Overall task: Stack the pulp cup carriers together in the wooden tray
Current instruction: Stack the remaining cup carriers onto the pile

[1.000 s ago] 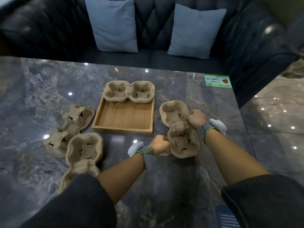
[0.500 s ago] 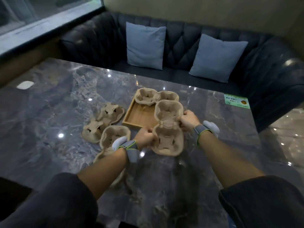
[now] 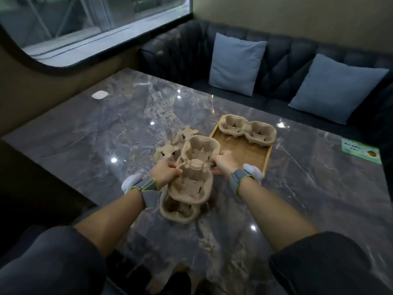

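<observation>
I hold a brown two-cup pulp carrier [image 3: 196, 167] above the marble table, gripped at its narrow waist. My left hand [image 3: 166, 173] clasps its left side and my right hand [image 3: 223, 165] its right side. Directly under it lies another carrier [image 3: 177, 211] on the table, partly hidden. A third carrier [image 3: 170, 149] lies upside down just beyond, to the left. The wooden tray [image 3: 248, 155] sits to the right with one carrier [image 3: 247, 129] across its far end.
The dark marble table [image 3: 308, 188] has a green sticker [image 3: 360, 150] at its right edge and a small white object [image 3: 99, 95] far left. A dark sofa with two blue cushions [image 3: 236, 63] stands behind; a window is at the upper left.
Both hands carried the held carrier leftward from the right of the tray, and it now hovers over the carrier lying left of the tray. The camera view swung to the left.
</observation>
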A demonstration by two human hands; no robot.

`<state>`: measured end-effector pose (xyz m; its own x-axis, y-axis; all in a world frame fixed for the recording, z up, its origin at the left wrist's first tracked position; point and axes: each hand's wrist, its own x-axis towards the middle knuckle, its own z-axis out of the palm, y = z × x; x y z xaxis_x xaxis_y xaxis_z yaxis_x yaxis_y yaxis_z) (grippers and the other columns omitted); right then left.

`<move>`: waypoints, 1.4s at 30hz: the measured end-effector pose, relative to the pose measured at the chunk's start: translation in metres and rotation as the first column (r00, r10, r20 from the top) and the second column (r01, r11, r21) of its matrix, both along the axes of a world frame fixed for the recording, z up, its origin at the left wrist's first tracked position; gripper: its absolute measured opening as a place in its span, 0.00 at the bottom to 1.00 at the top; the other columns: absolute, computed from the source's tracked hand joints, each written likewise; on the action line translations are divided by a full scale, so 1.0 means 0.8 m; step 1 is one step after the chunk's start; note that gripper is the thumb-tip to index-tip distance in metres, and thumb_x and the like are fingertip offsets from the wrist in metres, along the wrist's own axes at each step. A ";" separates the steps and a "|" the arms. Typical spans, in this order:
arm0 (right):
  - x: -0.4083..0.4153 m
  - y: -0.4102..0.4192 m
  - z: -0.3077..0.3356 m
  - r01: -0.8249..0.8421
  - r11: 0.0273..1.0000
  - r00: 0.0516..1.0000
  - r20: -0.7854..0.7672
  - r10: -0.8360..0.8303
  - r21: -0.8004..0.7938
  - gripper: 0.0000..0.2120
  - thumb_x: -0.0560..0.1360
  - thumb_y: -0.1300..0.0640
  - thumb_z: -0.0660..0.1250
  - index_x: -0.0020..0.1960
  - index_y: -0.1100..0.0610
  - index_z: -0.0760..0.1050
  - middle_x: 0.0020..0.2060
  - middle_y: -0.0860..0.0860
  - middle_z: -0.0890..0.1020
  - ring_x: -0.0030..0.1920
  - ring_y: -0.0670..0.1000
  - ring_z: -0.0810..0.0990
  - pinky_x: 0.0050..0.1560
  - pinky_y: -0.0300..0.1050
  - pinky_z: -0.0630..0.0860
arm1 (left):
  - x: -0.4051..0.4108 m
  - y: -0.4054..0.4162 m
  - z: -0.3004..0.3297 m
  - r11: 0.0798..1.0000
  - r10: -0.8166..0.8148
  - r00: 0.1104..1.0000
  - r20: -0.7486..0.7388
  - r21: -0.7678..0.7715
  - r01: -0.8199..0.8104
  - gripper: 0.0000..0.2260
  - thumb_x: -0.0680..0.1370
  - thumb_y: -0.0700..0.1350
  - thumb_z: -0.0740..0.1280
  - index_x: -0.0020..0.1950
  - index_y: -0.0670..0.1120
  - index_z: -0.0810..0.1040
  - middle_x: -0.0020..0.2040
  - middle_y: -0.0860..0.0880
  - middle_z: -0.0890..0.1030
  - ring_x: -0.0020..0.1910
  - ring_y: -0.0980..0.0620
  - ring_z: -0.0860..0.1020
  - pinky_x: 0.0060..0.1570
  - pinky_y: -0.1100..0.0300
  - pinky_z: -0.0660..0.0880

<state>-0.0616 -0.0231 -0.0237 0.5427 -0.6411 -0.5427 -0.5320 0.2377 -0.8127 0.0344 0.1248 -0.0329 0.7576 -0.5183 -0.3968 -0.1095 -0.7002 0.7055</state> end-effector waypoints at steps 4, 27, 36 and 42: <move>0.009 0.024 -0.008 -0.029 1.000 0.999 -0.026 0.029 0.000 0.06 0.78 0.64 0.59 0.44 0.65 0.72 0.44 0.62 0.79 0.31 0.54 0.76 0.16 0.36 0.74 | 0.004 0.026 -0.003 0.998 -0.004 0.999 0.051 0.065 0.001 0.09 0.73 0.41 0.67 0.49 0.39 0.84 0.40 0.46 0.78 0.43 0.50 0.74 0.42 0.61 0.68; 0.019 0.032 -0.038 -0.378 0.884 0.845 -0.492 0.209 -0.275 0.18 0.81 0.57 0.55 0.66 0.66 0.70 0.66 0.62 0.73 0.67 0.60 0.71 0.68 0.49 0.66 | 0.002 0.039 -0.033 0.985 -0.092 0.995 0.039 0.148 0.085 0.12 0.73 0.46 0.69 0.53 0.41 0.80 0.52 0.41 0.84 0.53 0.45 0.81 0.47 0.60 0.73; 0.068 -0.024 -0.018 -0.296 0.887 0.910 -0.386 0.150 -0.355 0.22 0.77 0.52 0.63 0.65 0.65 0.71 0.67 0.62 0.74 0.67 0.61 0.71 0.62 0.47 0.70 | 0.067 0.020 -0.027 0.993 0.049 0.996 0.068 0.109 -0.056 0.15 0.74 0.46 0.68 0.57 0.38 0.77 0.56 0.38 0.81 0.56 0.40 0.78 0.53 0.53 0.74; 0.106 -0.047 -0.010 -0.403 0.798 0.887 -0.405 0.221 -0.449 0.18 0.76 0.56 0.65 0.62 0.66 0.74 0.62 0.62 0.78 0.63 0.61 0.75 0.59 0.47 0.71 | 0.098 0.000 -0.029 0.983 0.042 0.985 0.167 0.167 -0.071 0.28 0.72 0.45 0.70 0.69 0.37 0.66 0.67 0.37 0.70 0.68 0.41 0.68 0.65 0.53 0.65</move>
